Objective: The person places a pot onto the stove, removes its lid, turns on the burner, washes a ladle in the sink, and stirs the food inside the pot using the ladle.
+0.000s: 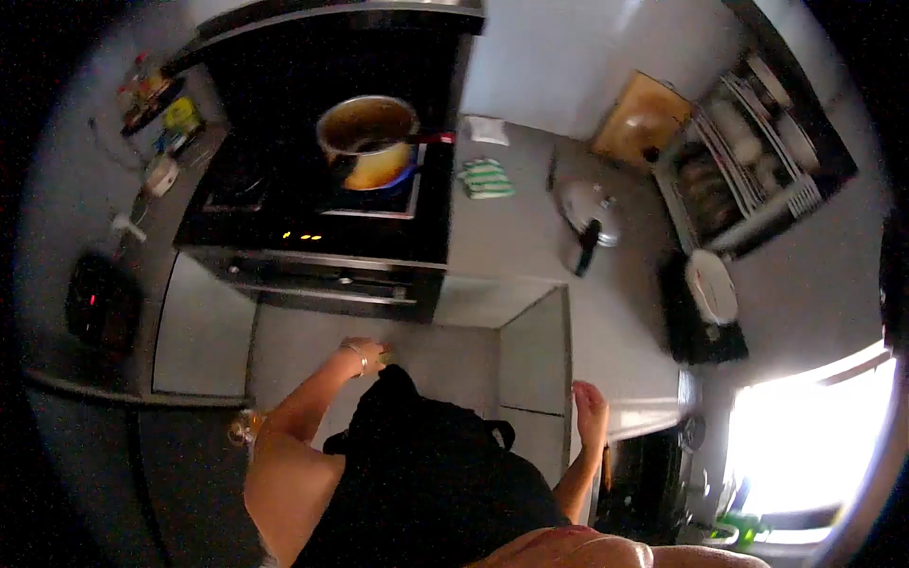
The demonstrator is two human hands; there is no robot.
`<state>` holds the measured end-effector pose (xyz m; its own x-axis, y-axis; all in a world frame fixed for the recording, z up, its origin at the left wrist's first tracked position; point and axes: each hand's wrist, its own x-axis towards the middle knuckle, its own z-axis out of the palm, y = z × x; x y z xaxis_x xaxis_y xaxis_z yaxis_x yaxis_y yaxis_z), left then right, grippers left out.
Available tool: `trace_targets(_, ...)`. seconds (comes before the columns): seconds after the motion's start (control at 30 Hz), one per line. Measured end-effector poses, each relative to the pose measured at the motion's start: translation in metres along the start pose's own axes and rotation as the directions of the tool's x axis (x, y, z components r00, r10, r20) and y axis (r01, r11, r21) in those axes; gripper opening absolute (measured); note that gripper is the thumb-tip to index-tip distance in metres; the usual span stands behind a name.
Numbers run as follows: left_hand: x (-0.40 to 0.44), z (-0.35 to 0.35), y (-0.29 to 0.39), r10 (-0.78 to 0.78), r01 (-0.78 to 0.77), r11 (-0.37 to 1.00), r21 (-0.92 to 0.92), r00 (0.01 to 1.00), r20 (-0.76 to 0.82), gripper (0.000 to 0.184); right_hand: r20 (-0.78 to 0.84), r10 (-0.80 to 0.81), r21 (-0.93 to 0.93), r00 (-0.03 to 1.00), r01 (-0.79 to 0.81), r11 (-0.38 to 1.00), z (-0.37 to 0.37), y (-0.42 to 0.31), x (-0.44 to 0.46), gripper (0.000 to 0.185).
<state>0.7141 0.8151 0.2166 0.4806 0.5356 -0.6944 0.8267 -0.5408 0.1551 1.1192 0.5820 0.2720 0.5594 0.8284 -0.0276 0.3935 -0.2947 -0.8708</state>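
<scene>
My left hand (363, 356), with a bracelet at the wrist, hangs low in front of the stove. Its fingers are curled, and a small yellowish thing (385, 358) shows at the fingertips, too small to name. Beside the right counter's edge is my right hand (592, 407), its fingers loosely apart and nothing visible in them. On the black cooktop (275, 213) stands a pot (369, 118) with a red-tipped handle, above a lit orange and blue glow.
A striped cloth (486, 178) and a shiny round thing with a black handle (589, 237) lie on the right counter. Behind them are a wooden board (644, 114) and a dish rack (748, 151). A white oval dish (710, 287) sits nearer the bright window (814, 445).
</scene>
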Motion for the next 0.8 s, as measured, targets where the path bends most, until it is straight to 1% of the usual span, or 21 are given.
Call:
trace_targets(0.03, -0.009, 0.003, -0.019, -0.038, 0.039, 0.996, -0.075, 0.999, 0.017, 0.046, 0.049, 0.049, -0.051, 0.998, -0.047, 0.998, 0.019, -0.028, 0.023, 0.021)
trace_targets(0.07, -0.016, 0.007, -0.036, -0.067, 0.072, 0.987, -0.146, 0.997, 0.036, 0.05, 0.118, 0.004, -0.041, 0.993, 0.001, 0.999, 0.037, -0.047, 0.046, 0.022)
trace_targets(0.13, -0.026, 0.014, -0.069, -0.088, 0.068, 0.958, -0.279, 0.994, -0.06, 0.051, 0.236, -0.077, -0.015, 0.969, 0.083, 0.996, 0.072, -0.08, 0.085, 0.023)
trace_targets(0.2, -0.032, 0.015, -0.089, -0.107, 0.045, 0.927, -0.371, 0.983, -0.15, 0.05, 0.288, -0.152, 0.012, 0.945, 0.155, 0.988, 0.108, -0.116, 0.123, 0.023)
trace_targets(0.27, -0.033, 0.006, -0.11, -0.125, 0.012, 0.905, -0.426, 0.963, -0.238, 0.05, 0.439, -0.121, 0.01, 0.89, 0.129, 0.992, 0.141, -0.163, 0.16, 0.023)
trace_targets(0.3, -0.037, -0.012, -0.115, -0.079, -0.072, 0.843, -0.534, 0.964, -0.255, 0.049, 0.458, -0.157, 0.02, 0.875, 0.167, 0.986, 0.159, -0.177, 0.179, 0.023)
trace_targets(0.37, -0.035, -0.052, -0.122, 0.002, -0.227, 0.665, -0.711, 0.953, -0.303, 0.048, 0.489, -0.228, 0.045, 0.842, 0.237, 0.97, 0.194, -0.201, 0.211, 0.024)
trace_targets(0.47, -0.017, -0.07, -0.144, 0.026, -0.345, 0.481, -0.806, 0.924, -0.381, 0.048, 0.479, -0.276, 0.182, 0.833, 0.213, 0.96, 0.239, -0.229, 0.242, 0.026)
trace_targets(0.57, 0.0, -0.087, -0.166, -0.026, -0.375, 0.52, -0.768, 0.891, -0.453, 0.043, 0.408, -0.275, 0.365, 0.87, 0.121, 0.923, 0.269, -0.255, 0.264, 0.041)
trace_targets(0.6, 0.009, -0.088, -0.173, -0.071, -0.422, 0.375, -0.825, 0.875, -0.479, 0.043, 0.387, -0.299, 0.377, 0.872, 0.146, 0.914, 0.277, -0.263, 0.272, 0.045)
trace_targets(0.67, 0.024, -0.084, -0.183, -0.175, -0.501, 0.063, -0.863, 0.846, -0.504, 0.041, 0.342, -0.343, 0.398, 0.875, 0.195, 0.896, 0.288, -0.278, 0.283, 0.054)
trace_targets(0.7, 0.023, -0.091, -0.185, -0.221, -0.489, -0.034, -0.871, 0.854, -0.471, 0.041, 0.369, -0.286, 0.386, 0.884, 0.134, 0.913, 0.289, -0.288, 0.286, 0.055)
trace_targets(0.77, 0.02, -0.109, -0.191, -0.306, -0.467, -0.229, -0.854, 0.867, -0.392, 0.041, 0.364, -0.36, 0.369, 0.859, 0.222, 0.903, 0.3, -0.296, 0.301, 0.05)
trace_targets(0.8, 0.021, -0.118, -0.189, -0.352, -0.464, -0.266, -0.845, 0.863, -0.363, 0.042, 0.365, -0.397, 0.36, 0.842, 0.265, 0.894, 0.304, -0.3, 0.309, 0.047)
